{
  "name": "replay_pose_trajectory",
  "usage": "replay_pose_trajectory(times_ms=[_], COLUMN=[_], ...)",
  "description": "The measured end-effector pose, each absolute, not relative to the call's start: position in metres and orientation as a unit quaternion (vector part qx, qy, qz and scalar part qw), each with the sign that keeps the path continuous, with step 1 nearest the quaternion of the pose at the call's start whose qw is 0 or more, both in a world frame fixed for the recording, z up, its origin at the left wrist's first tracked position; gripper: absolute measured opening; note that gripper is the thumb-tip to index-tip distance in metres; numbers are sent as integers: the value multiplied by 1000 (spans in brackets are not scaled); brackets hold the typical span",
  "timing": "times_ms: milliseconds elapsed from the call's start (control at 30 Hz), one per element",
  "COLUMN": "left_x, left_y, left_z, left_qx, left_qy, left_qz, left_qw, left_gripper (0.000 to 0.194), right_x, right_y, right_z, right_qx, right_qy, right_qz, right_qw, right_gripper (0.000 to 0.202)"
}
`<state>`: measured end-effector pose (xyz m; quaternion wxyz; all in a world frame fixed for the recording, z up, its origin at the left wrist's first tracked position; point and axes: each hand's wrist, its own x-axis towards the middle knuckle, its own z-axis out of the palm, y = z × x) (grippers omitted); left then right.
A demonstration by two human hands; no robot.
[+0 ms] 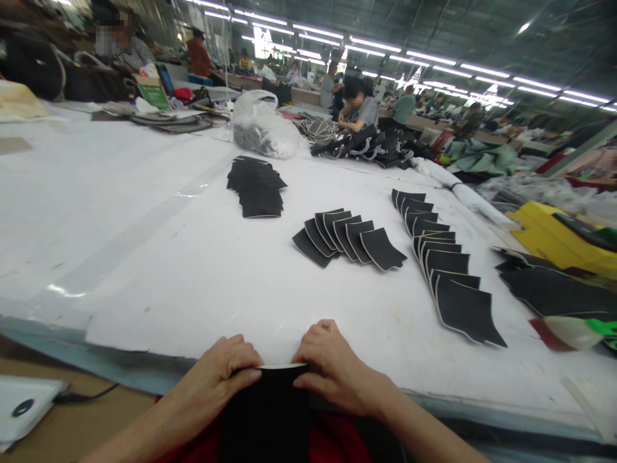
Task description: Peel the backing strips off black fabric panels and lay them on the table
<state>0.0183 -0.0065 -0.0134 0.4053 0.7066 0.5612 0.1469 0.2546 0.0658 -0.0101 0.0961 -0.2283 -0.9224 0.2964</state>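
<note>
A black leather-like panel [270,411] with a pale far edge hangs over the near side of the table. At its left corner, my left hand [231,363] pinches the edge between thumb and fingers. My right hand [332,366] grips the same edge at the right corner, fingers curled and thumb on the black face. Farther forward lie a short fanned row of black pieces with pale edges [347,235], a longer overlapping row [443,270] to the right, and a dark stack [258,186] at the back left.
The white-covered table [159,276] spreads ahead. At its far side sit a clear plastic bag [265,125] and black strapped items [366,146]. On the right are a yellow case [569,235] and a green-handled scraper [573,331]. A white device [29,405] lies lower left. Several people work beyond.
</note>
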Motion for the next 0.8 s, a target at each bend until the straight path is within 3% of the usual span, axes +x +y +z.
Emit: replay_pose_trajectory(times_ms=[167,433,700,800], left_x=[18,33,47,46], left_y=[-7,0,7,7], left_z=[-13,-6,-9,-12], left_qx=[701,719,720,711], left_qy=[570,567,563,566], left_qz=[145,132,158,181], left_qw=[402,379,374,377], left_gripper=[26,17,28,30], right_x=[250,242,239,239], right_y=[64,58,57,58], right_z=[-13,-23,-30,-27], right_qx=[-240,-260,-277,-257], right_qy=[-917,-908,-900,-910], right_qz=[302,296,290,290], right_qw=[105,144,170,145], right_gripper=[12,22,41,31])
